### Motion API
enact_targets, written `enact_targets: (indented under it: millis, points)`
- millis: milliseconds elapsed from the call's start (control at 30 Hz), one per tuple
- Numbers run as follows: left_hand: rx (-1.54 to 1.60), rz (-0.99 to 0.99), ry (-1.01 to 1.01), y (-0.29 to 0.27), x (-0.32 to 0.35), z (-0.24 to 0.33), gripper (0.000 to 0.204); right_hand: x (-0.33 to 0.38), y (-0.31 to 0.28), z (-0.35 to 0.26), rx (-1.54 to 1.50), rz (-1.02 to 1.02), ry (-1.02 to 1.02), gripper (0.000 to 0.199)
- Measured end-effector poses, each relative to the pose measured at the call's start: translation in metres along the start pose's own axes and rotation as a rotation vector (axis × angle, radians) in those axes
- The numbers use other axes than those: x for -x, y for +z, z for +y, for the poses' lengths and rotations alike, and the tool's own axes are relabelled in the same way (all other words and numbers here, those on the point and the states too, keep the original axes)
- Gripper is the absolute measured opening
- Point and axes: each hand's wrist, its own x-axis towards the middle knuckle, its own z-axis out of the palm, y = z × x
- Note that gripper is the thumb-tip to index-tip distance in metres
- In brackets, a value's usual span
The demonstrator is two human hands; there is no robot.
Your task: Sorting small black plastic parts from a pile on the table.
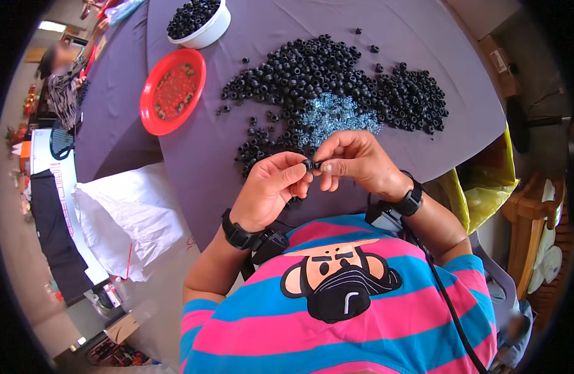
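Note:
My left hand [271, 187] and my right hand [355, 162] meet above the near edge of a round table covered in grey cloth [193, 168]. Between their fingertips they pinch one small black ring-shaped part [310, 165]. Just beyond the hands lies a big heap of the same black ring parts [324, 78], with a patch of small clear bluish pieces [334, 115] in the middle of it. Both wrists wear black bands with a small device and cable.
A red plastic plate [173, 90] sits left of the heap. A white bowl [203, 25] full of black parts stands at the far edge. A white sack [128, 212] lies on the floor at left, a yellow bag [486, 187] at right. Another person [66, 84] sits far left.

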Motion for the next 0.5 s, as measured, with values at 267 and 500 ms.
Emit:
enact_targets:
  millis: [267,500]
  points:
    - [0.084,-0.004,0.035,-0.003,0.000,-0.005,0.017,0.005,0.008,-0.005,0.057,0.061,-0.006,0.009]
    - [0.014,0.030,0.053,-0.003,0.005,-0.002,0.018,0.000,0.004,0.008,0.141,0.073,-0.123,0.010]
